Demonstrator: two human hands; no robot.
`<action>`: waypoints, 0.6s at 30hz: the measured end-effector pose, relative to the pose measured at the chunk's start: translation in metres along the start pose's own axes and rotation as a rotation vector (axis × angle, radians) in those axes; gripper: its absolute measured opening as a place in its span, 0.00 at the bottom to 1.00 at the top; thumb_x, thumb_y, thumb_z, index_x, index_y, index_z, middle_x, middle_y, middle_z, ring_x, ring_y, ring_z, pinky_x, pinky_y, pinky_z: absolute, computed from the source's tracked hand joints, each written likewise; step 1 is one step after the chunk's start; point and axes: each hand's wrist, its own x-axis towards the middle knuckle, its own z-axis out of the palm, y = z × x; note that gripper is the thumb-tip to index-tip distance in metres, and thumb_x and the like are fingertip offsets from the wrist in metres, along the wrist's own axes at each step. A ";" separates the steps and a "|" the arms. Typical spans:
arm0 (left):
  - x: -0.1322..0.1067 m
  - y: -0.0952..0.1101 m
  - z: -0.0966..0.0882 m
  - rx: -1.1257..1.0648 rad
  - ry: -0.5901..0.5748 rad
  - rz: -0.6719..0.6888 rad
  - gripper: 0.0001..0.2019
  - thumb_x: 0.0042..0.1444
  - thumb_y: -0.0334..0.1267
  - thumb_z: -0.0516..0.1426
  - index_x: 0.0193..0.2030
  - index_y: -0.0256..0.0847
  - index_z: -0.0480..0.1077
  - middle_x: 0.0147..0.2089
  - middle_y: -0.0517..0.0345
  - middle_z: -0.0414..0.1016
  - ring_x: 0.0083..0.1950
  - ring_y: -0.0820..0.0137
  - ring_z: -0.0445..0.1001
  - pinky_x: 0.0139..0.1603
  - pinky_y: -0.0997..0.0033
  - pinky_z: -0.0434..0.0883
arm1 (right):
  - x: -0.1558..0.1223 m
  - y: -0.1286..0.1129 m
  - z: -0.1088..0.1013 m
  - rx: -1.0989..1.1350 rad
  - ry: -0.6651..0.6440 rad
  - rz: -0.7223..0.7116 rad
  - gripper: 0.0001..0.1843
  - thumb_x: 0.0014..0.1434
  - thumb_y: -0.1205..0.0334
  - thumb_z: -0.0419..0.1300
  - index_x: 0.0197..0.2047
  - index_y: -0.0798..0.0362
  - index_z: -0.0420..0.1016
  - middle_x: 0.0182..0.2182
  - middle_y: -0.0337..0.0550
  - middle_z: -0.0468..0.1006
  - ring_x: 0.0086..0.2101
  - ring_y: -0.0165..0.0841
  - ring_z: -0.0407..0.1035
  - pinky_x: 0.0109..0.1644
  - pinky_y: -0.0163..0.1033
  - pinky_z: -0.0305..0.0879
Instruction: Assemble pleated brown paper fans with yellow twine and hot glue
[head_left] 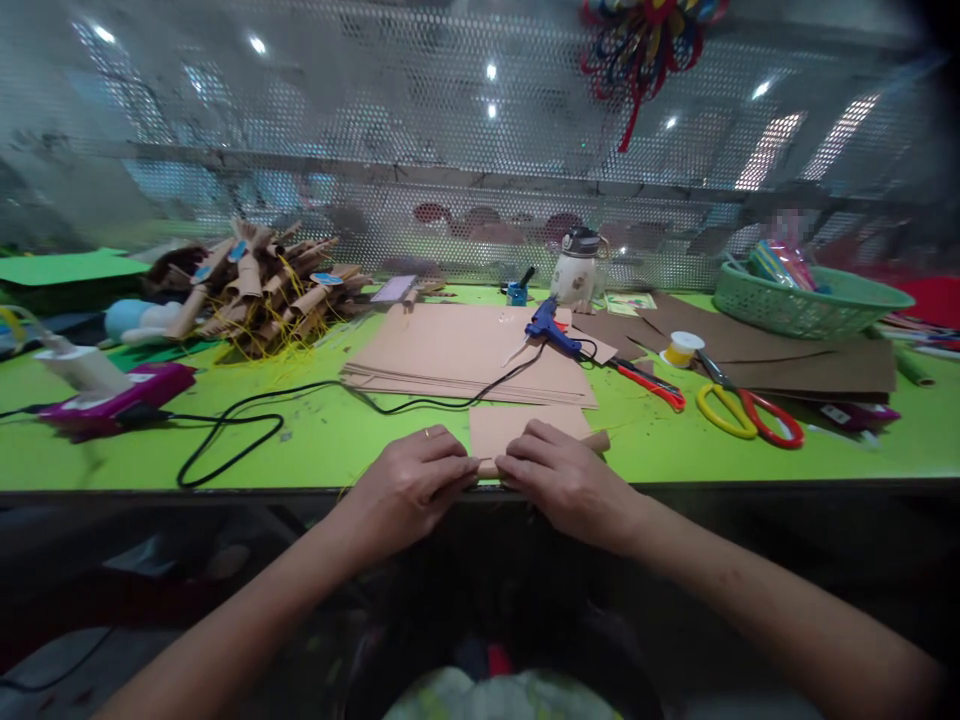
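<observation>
At the front edge of the green table, my left hand (412,478) and my right hand (568,484) are closed on the near edge of a small brown paper sheet (517,425). That edge is curled into a narrow roll between my fingertips, and the rest lies flat. A thin brown paper roll (598,441) lies just beyond my right hand. Behind the sheet is a stack of larger brown sheets (442,345). A blue glue gun (550,324) rests on the stack, its black cord running left.
Right of the stack lie red-handled pliers (652,385), yellow-and-red scissors (750,412) and a spool of yellow thread (682,349). A green basket (814,305) stands at the back right. Piled paper rolls (277,295) and a magenta power strip (124,400) occupy the left.
</observation>
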 end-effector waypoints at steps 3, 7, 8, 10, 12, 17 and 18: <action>0.001 -0.001 0.000 -0.026 0.004 -0.008 0.06 0.59 0.30 0.54 0.38 0.37 0.72 0.32 0.54 0.71 0.36 0.70 0.66 0.35 0.71 0.64 | 0.005 0.003 -0.002 -0.006 -0.013 -0.020 0.11 0.65 0.68 0.49 0.36 0.59 0.72 0.29 0.48 0.70 0.33 0.35 0.58 0.37 0.42 0.58; 0.004 -0.001 -0.003 -0.037 -0.011 -0.016 0.06 0.59 0.31 0.53 0.37 0.37 0.72 0.32 0.53 0.71 0.36 0.71 0.68 0.35 0.71 0.65 | 0.007 0.005 -0.001 -0.023 -0.010 -0.051 0.13 0.65 0.68 0.49 0.33 0.59 0.72 0.28 0.48 0.69 0.32 0.35 0.58 0.35 0.40 0.57; 0.005 0.000 -0.004 -0.038 -0.017 -0.019 0.07 0.59 0.31 0.53 0.37 0.37 0.72 0.32 0.53 0.71 0.36 0.71 0.68 0.35 0.71 0.65 | 0.006 0.005 -0.001 -0.032 -0.013 -0.056 0.13 0.65 0.68 0.49 0.33 0.59 0.72 0.28 0.48 0.69 0.32 0.35 0.58 0.35 0.40 0.57; 0.005 0.000 -0.005 -0.036 -0.028 -0.025 0.07 0.60 0.31 0.52 0.39 0.38 0.72 0.32 0.53 0.71 0.36 0.71 0.68 0.36 0.72 0.65 | 0.006 0.006 0.000 -0.054 -0.027 -0.067 0.13 0.65 0.69 0.48 0.33 0.59 0.72 0.29 0.48 0.70 0.33 0.35 0.58 0.37 0.41 0.57; 0.005 0.000 -0.005 -0.021 -0.018 -0.030 0.07 0.60 0.31 0.52 0.41 0.38 0.72 0.32 0.54 0.71 0.36 0.71 0.68 0.35 0.72 0.65 | 0.006 0.006 -0.001 -0.072 -0.047 -0.080 0.13 0.65 0.70 0.48 0.34 0.60 0.72 0.29 0.48 0.70 0.34 0.36 0.58 0.38 0.41 0.58; 0.002 0.001 -0.004 0.116 -0.034 0.026 0.09 0.60 0.30 0.51 0.43 0.41 0.71 0.33 0.55 0.71 0.35 0.71 0.67 0.34 0.72 0.63 | 0.008 0.006 -0.006 -0.110 -0.107 -0.133 0.10 0.62 0.72 0.50 0.35 0.60 0.73 0.29 0.48 0.70 0.33 0.36 0.58 0.38 0.41 0.58; 0.002 0.002 -0.005 0.148 -0.045 0.040 0.10 0.60 0.30 0.51 0.44 0.42 0.71 0.33 0.55 0.71 0.35 0.71 0.66 0.34 0.71 0.62 | 0.008 0.006 -0.006 -0.113 -0.116 -0.137 0.10 0.62 0.73 0.50 0.35 0.60 0.73 0.29 0.48 0.70 0.33 0.36 0.58 0.38 0.41 0.58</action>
